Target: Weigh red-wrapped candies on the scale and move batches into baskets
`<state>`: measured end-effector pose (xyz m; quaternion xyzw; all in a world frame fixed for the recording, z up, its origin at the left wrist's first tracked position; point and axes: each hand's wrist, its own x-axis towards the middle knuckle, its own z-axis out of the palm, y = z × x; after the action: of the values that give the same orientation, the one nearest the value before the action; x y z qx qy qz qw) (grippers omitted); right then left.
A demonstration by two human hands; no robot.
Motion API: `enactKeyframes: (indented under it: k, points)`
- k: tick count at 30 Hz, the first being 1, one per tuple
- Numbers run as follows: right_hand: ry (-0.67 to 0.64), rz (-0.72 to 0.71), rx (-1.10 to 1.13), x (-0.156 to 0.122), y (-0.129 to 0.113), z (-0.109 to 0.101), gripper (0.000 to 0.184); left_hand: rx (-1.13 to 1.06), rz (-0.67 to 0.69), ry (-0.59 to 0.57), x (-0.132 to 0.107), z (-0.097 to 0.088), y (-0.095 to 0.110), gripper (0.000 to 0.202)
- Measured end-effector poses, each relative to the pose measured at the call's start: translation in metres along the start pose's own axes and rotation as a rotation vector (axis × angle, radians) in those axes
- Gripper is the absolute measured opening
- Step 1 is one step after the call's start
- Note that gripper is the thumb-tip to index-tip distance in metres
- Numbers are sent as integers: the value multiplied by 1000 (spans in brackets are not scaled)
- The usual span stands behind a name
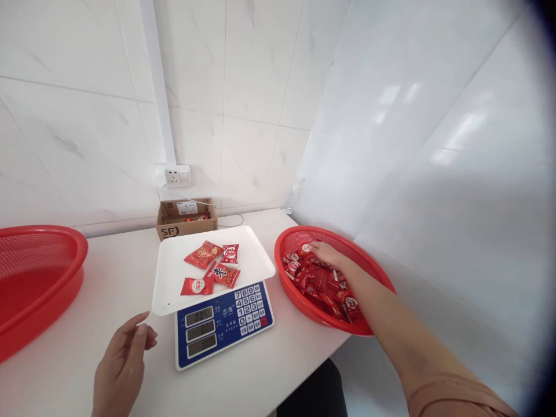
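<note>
My right hand (326,253) reaches into a red plastic basket (377,267) on the right, fingers closed around a red snack packet (305,249) at the far side of the pile of red packets (324,284). My left hand (124,353) hovers over the table just left of the scale, fingers loosely curled and apart, holding nothing. A blue-faced digital scale (226,321) with a white weighing tray (174,272) stands in the middle; several red packets (215,266) lie on the tray.
A large red basket (39,278) sits at the left table edge. A small cardboard box (186,219) stands against the tiled wall under a socket (177,175). A clear bottle (292,200) stands in the corner. A white panel rises on the right.
</note>
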<state>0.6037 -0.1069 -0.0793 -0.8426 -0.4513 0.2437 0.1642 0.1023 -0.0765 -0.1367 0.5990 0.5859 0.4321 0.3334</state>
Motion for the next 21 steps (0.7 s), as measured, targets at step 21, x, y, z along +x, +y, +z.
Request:
enactKeyframes:
  k: [21]
  points:
    - [72, -27, -430, 10, 15, 12, 33, -15, 36, 15, 6, 2, -12, 46]
